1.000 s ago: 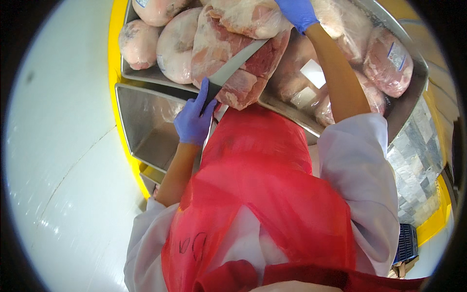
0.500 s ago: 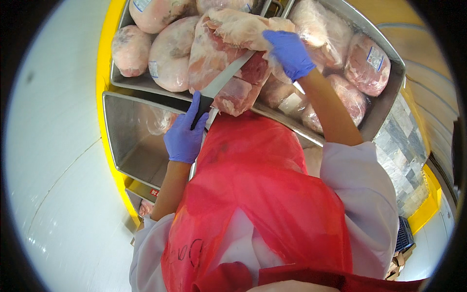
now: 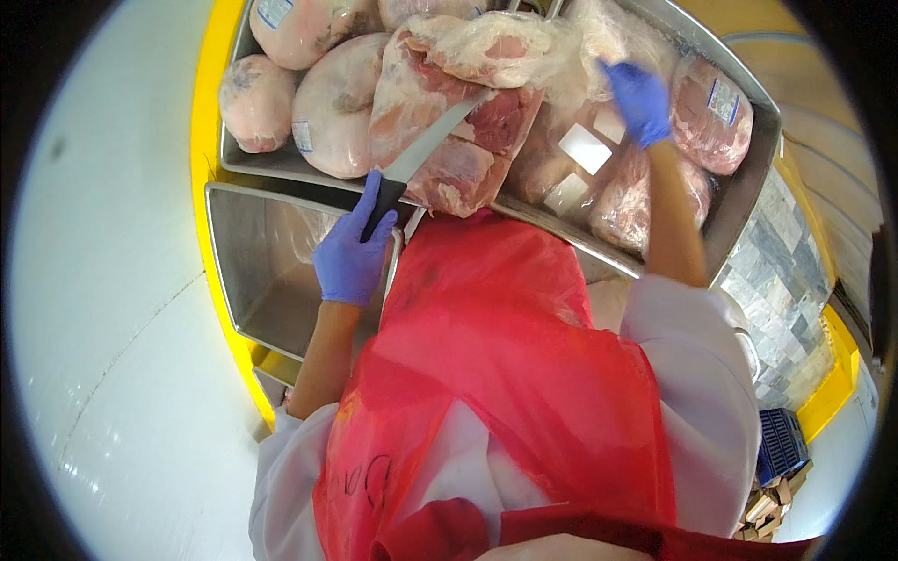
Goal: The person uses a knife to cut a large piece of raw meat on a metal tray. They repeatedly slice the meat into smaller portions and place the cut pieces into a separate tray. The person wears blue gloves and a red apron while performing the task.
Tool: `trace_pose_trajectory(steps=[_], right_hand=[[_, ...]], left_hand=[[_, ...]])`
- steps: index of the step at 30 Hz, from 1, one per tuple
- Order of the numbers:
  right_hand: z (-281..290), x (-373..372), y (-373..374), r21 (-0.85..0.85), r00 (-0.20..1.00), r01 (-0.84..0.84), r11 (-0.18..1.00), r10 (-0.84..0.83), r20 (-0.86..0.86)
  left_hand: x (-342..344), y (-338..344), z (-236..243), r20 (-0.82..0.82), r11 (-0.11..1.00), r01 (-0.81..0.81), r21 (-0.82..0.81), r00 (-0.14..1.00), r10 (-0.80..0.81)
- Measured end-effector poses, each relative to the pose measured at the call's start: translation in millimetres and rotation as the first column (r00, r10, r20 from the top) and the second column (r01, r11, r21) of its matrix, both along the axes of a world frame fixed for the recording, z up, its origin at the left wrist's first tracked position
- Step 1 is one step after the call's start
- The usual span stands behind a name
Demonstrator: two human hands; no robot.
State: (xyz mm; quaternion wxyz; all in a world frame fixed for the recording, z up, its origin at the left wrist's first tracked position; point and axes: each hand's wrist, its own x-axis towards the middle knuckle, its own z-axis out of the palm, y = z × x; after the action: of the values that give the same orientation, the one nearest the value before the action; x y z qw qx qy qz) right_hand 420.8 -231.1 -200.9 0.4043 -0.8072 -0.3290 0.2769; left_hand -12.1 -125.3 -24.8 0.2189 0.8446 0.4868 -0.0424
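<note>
Meat slab (image 3: 498, 129) at twelve o'clock from you, knife (image 3: 421, 154) slanted across it.
Your left hand (image 3: 351, 257), at eleven, grasps the black handle (image 3: 386, 198); the blade (image 3: 447, 130) points between one and two. Your right hand (image 3: 639, 101), at one, is blurred beside the clear film (image 3: 561, 70), so I cannot tell whether its fingers pinch it. This looks like a wrap-clearing step; the next move calls for a steady knife, with your right hand clear of the blade.

Head-worn fisheye view, looking downward
</note>
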Motion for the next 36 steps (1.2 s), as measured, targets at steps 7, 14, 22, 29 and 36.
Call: trace_pose_trajectory(steps=[7,14,22,29,36], right_hand=[[-16,-144,29,0.295,0.920,0.342,0.892,-0.253,-0.300],[-8,-156,76,0.532,0.887,0.461,0.710,-0.373,-0.271],[-44,-157,98,0.118,0.873,0.404,0.907,-0.344,-0.345],[78,-135,95,0.063,0.556,0.325,0.944,-0.136,-0.820],[45,-38,90,-0.099,0.974,-0.199,0.975,0.186,-0.126]], left_hand=[[3,-4,9,0.007,0.997,-0.065,-0.031,0.998,0.065],[-24,-9,-1,0.025,0.995,-0.096,0.036,0.995,0.095],[-30,-25,-20,0.204,0.994,-0.107,-0.025,0.973,0.110],[-37,-18,-18,0.132,0.999,-0.050,-0.014,0.990,0.051],[5,39,34,-0.086,0.986,0.165,0.007,0.983,-0.164]])
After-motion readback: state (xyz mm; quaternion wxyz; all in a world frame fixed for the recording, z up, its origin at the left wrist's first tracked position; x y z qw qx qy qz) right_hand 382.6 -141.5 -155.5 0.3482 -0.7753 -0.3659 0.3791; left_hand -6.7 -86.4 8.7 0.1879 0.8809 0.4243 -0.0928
